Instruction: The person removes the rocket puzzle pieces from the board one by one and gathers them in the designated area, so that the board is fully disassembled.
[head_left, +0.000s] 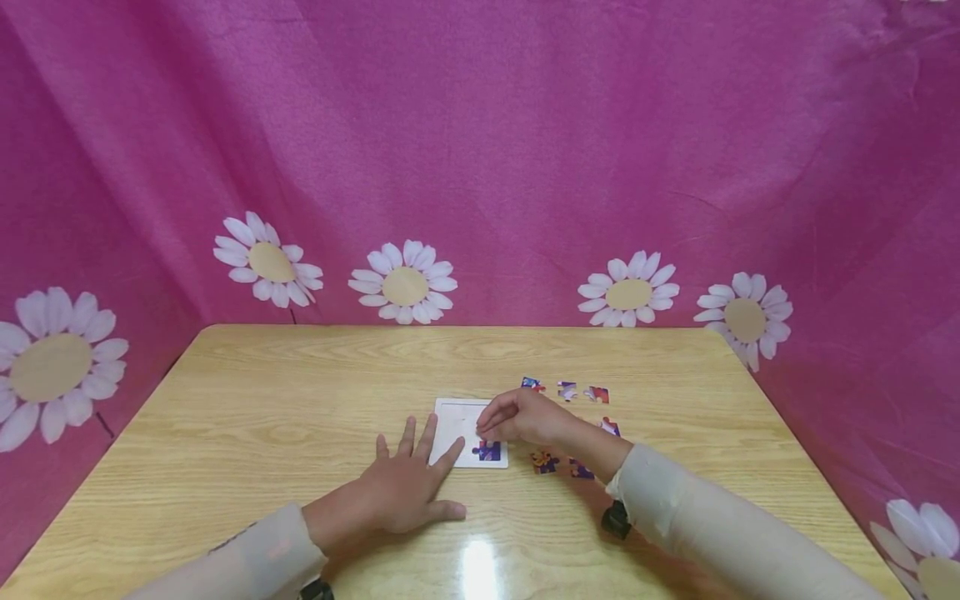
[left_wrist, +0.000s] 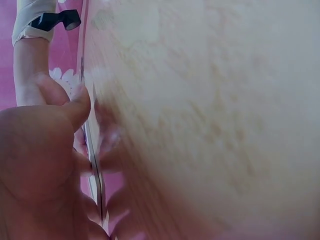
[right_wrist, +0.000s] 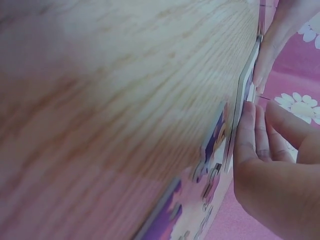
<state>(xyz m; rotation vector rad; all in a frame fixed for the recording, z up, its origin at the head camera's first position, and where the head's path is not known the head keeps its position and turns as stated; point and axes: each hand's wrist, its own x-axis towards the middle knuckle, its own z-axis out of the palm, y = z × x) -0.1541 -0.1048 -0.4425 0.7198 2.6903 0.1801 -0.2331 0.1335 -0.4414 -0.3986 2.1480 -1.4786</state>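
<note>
A square white puzzle tray [head_left: 450, 412] lies flat on the table, with purple-and-pink puzzle pieces [head_left: 489, 452] in its near right corner. My left hand [head_left: 405, 492] is spread flat on the table at the tray's near left side, its fingertips reaching the tray. My right hand [head_left: 528, 417] hovers over the tray's right part, thumb and fingertips bent down close above the placed pieces. In the right wrist view its fingers [right_wrist: 247, 132] come right at the tray's surface. I cannot tell whether they pinch a piece.
Several loose puzzle pieces lie to the right of the tray, such as a red-and-white one [head_left: 598, 395] behind and an orange-and-purple one [head_left: 544, 462] in front; the right forearm partly covers this group. A pink flowered curtain [head_left: 480, 167] surrounds the wooden table [head_left: 300, 375].
</note>
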